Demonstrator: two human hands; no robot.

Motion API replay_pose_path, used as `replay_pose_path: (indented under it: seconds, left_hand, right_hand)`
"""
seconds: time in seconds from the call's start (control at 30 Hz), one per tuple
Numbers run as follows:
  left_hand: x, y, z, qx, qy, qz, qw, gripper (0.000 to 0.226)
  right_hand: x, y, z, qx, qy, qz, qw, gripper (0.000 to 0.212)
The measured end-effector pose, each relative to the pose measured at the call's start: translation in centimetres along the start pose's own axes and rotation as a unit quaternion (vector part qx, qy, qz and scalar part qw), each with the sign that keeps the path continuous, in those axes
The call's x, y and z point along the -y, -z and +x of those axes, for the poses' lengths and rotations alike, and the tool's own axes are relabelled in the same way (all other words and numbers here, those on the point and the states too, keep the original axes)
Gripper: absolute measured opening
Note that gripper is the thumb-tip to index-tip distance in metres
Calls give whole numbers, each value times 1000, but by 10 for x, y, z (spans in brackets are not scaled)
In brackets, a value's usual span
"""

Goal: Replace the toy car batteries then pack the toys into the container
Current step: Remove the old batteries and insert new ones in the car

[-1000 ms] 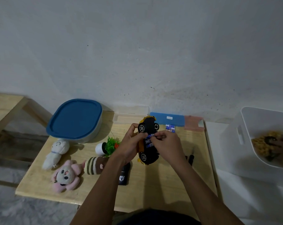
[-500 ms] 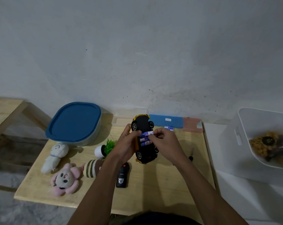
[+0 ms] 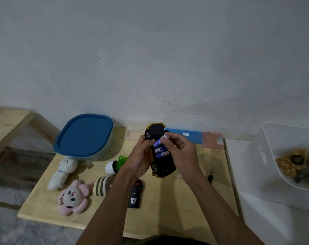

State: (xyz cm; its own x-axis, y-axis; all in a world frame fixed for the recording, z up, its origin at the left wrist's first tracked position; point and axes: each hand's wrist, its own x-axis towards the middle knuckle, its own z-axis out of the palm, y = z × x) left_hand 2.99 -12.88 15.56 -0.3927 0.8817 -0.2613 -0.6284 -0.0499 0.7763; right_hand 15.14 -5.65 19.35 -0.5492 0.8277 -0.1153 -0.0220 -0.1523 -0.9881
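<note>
Above the middle of the pale wooden counter (image 3: 168, 218), toy car (image 3: 161, 167) held upside down, clear of the surface: matte black plastic underside, yellow bodywork showing at the edges, spoked wheels up. Battery bay open; cylindrical blue-and-white batteries (image 3: 161, 152) lie side by side across it. Left hand (image 3: 141, 156) cups the car from its left side, fingers curled round the body. Right hand (image 3: 183, 152) sits over the car's right side, thumb and forefinger pinching the top battery (image 3: 159, 142), which tilts up out of the row; other fingers loosely bent. Rounded-square container with smooth blue lid (image 3: 84, 135) stands at the counter's back left, well apart from both hands. Soft white plush (image 3: 62, 170), pink fuzzy plush (image 3: 72, 197) and striped brown plush (image 3: 101, 186) lie on the left front. Black glossy remote (image 3: 135, 195) lies under the left wrist.
</note>
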Motion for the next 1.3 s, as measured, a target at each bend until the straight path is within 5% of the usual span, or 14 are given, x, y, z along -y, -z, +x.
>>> replay_pose_path:
  seconds: [0.1,0.2,0.27,0.33,0.4,0.5,0.77,1.0,1.13,1.3]
  left_hand:
    - [-3,1,0,-8,1,-19,1000,46]
    - [-11,4,2,-19,-1,-21,1000,57]
    - [-15,6,2,-24,-7,-15,1000,59]
    - [-19,7,3,-25,-13,-12,1000,56]
    - [-22,5,3,-23,-24,-9,999,53]
    - [-24,2,4,-13,-43,-3,999,52]
    - [-27,-1,2,8,-47,7,999,44]
    - [-24,1,2,-1,-38,17,999,51]
    - [-23,1,2,-18,-36,7,999,52]
    - [-22,5,4,-43,-30,6,999,59]
  right_hand:
    - [14,-2,5,21,-14,121,992,33]
    - [28,-2,13,49,-67,255,963,10]
    - [35,1,19,68,-70,153,983,20]
    - [33,5,25,106,-16,-114,988,20]
    - [29,6,27,128,35,-320,938,8]
    - [29,2,24,126,80,-440,886,21]
    - [31,-7,23,120,116,-488,857,30]
    - [19,-11,21,110,115,-423,892,20]
    - [12,-7,22,147,153,-362,908,11]
    - [10,0,27,209,168,-379,886,15]
